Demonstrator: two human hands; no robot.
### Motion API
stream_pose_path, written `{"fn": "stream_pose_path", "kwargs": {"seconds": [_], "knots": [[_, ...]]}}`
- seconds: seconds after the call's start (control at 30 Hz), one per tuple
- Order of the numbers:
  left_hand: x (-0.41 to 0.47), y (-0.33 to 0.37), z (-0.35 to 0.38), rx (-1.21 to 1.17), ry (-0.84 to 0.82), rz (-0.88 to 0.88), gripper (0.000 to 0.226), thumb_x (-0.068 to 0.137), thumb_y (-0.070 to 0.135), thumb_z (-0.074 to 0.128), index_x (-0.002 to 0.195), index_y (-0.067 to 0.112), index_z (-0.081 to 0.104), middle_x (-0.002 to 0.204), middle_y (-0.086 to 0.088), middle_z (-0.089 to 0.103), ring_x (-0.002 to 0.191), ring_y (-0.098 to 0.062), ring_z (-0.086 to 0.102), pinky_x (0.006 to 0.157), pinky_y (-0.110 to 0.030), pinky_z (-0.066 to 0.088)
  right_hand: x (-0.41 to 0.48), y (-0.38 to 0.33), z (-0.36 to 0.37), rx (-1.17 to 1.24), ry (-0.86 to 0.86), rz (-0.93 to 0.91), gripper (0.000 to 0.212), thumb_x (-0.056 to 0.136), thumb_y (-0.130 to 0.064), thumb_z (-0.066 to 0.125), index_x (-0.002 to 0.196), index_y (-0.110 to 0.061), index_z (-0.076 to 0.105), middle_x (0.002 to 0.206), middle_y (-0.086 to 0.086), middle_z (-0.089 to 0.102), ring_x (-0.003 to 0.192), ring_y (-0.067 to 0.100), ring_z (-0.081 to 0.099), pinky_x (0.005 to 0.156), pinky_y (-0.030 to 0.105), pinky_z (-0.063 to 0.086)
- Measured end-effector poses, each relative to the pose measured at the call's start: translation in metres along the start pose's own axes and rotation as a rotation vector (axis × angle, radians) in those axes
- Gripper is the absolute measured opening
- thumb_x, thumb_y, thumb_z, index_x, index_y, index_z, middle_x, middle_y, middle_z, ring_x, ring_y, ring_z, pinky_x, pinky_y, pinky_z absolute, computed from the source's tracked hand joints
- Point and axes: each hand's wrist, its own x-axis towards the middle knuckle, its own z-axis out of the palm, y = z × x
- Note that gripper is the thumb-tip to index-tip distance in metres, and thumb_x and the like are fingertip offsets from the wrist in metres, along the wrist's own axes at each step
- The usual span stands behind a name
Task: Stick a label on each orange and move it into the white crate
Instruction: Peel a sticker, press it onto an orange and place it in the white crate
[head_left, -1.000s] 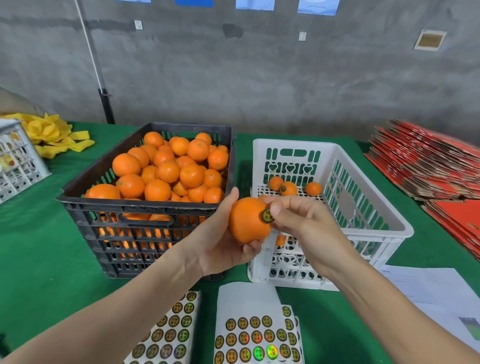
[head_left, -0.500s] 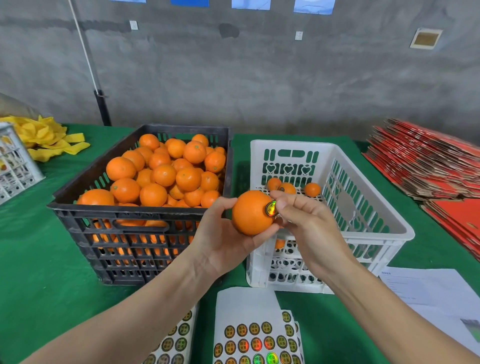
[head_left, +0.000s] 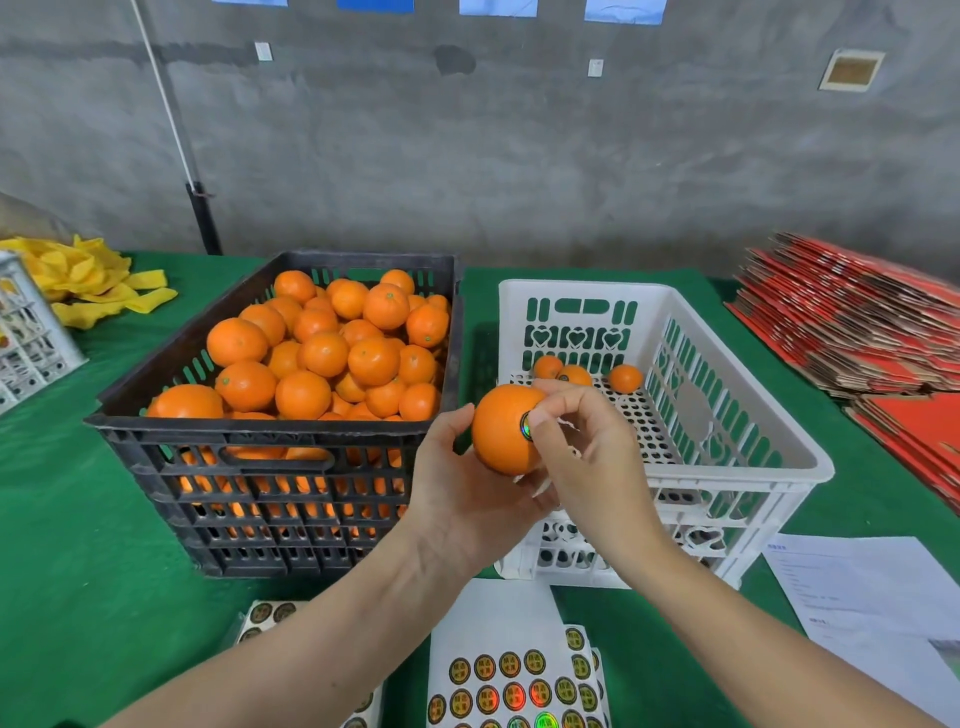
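Green cloth (head_left: 78, 571) covers the table, which stands against a grey concrete wall (head_left: 519, 156). One orange (head_left: 501, 431) is held up over the near left corner of the white crate (head_left: 779, 426). The left hand (head_left: 467, 499) cups it from below and from the left, thumb up its side. A round shiny label (head_left: 525, 427) sits on the fruit's right flank. The right hand (head_left: 587, 447) presses its thumb on the label's edge, forefinger hooked over the top of the orange and the other fingers curled.

Three more oranges (head_left: 574, 375) lie at the far end of the white crate. Just left of it, a black crate (head_left: 260, 467) is heaped with fruit. Sticker sheets (head_left: 514, 675) lie at the table's near edge; the gold rounds carry characters too small to read. A printed paper (head_left: 872, 597), its text too fine to read, lies near the right edge, with stacked red cardboard (head_left: 857, 338) beyond it. Yellow cloth (head_left: 88, 280) is heaped at the far left corner.
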Motion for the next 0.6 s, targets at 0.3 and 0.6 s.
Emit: {"fn": "stream_pose_path", "kwargs": {"seconds": [0.3, 0.6], "knots": [[0.01, 0.004, -0.002, 0.15, -0.005, 0.173, 0.05, 0.067, 0.025, 0.067, 0.112, 0.003, 0.059, 0.089, -0.02, 0.071, 0.077, -0.032, 0.071, 0.077, -0.038, 0.057, 0.015, -0.003, -0.015, 0.128, -0.163, -0.014, 0.073, 0.077, -0.023, 0.074, 0.126, -0.054, 0.029, 0.125, -0.009, 0.051, 0.105, 0.002, 0.058, 0.084, 0.021, 0.051], [0.037, 0.071, 0.012, 0.998, 0.1, 0.385, 0.055, 0.1, 0.049, 0.029, 0.128, 0.009, 0.052, 0.115, -0.01, 0.067, 0.095, -0.019, 0.067, 0.082, -0.031, 0.051, 0.102, -0.001, -0.019, -0.401, -0.235, -0.106, 0.054, 0.065, -0.037, 0.078, 0.109, -0.037, 0.047, 0.096, -0.024, 0.049, 0.083, -0.003, 0.052, 0.063, 0.015, 0.041]]}}
